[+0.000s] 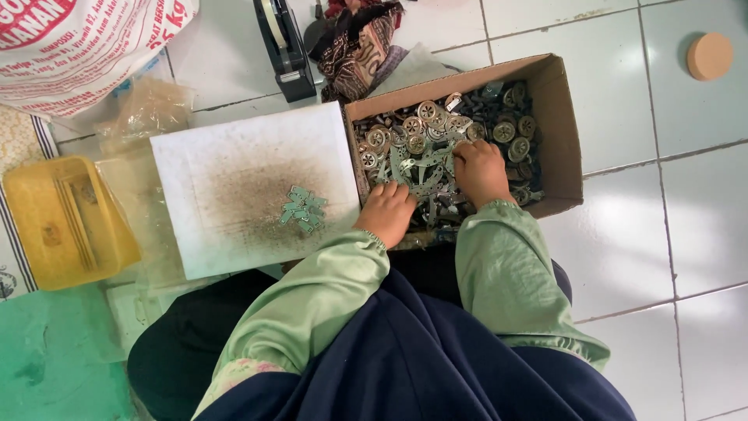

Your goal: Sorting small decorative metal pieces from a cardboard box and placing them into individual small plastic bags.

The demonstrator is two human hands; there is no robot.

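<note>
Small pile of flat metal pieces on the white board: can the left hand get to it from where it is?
Probably yes. The left hand sits at the box edge beside the white board, and nothing lies between it and the small pile.

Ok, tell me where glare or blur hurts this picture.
Head view: window glare whitens the floor tiles right of the cardboard box; the metal parts inside blur into dim clutter; both hands, left hand and right hand, read soft but clear.
</note>
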